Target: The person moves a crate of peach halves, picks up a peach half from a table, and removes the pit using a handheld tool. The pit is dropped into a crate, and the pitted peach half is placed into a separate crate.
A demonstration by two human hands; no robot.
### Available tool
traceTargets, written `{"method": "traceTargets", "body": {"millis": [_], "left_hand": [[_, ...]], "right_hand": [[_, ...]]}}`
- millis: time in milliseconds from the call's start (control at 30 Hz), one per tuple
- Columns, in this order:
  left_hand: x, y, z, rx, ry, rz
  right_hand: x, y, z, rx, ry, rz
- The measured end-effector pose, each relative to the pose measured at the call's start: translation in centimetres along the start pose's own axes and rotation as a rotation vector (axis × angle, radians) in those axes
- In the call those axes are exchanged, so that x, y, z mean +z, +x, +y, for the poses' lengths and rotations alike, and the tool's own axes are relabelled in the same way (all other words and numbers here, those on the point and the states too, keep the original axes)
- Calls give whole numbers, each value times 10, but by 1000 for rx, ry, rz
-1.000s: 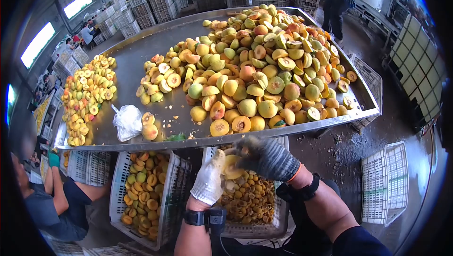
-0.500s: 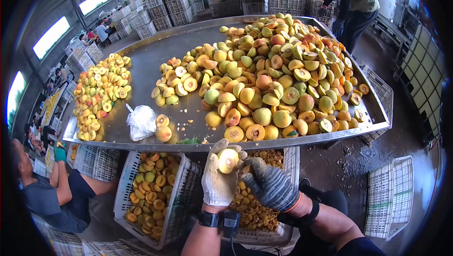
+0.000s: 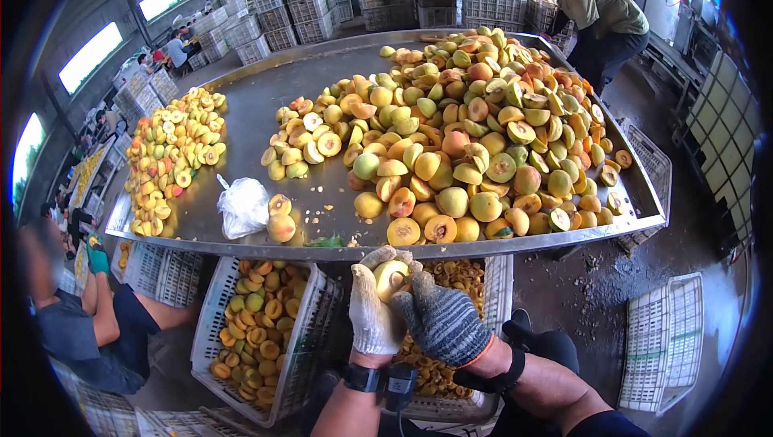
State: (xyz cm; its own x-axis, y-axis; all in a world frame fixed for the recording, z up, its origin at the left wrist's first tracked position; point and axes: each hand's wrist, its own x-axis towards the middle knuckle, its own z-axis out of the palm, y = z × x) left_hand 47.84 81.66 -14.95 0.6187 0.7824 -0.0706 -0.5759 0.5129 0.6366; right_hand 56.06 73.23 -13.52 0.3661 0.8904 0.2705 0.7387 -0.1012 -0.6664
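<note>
My left hand (image 3: 374,308), in a pale knitted glove, is closed around a yellow peach half (image 3: 391,278), its cut face turned up. My right hand (image 3: 448,318), in a dark grey striped glove, presses close against the peach half from the right. Its fingers are curled together, and whatever they hold is hidden. Both hands are just in front of the metal table's near edge, above a crate of peach scraps (image 3: 455,276).
On the metal table (image 3: 266,107) lie a large heap of peaches (image 3: 483,131), a smaller pile of halves (image 3: 173,155) and a white plastic bag (image 3: 242,208). A crate of peach halves (image 3: 262,332) stands left of my hands. Co-workers are at left and back right.
My right hand has shifted left and up, its fingers now over the peach half's right edge. The left hand still holds the half. The person at back right has bent forward.
</note>
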Motion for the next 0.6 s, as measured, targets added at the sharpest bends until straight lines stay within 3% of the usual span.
{"method": "traceTargets", "body": {"millis": [367,433,567,600], "left_hand": [[-4,0,-2,91,128,31],[-3,-2,1,104,144,50],[-5,-2,8,193,339,21],[-5,-2,11,193,413,27]], "right_hand": [[4,4,-11,25,-74,-18],[2,3,-16,80,-112,-108],[-4,0,-18,89,-133,-148],[-8,1,-12,-17,-123,-191]]}}
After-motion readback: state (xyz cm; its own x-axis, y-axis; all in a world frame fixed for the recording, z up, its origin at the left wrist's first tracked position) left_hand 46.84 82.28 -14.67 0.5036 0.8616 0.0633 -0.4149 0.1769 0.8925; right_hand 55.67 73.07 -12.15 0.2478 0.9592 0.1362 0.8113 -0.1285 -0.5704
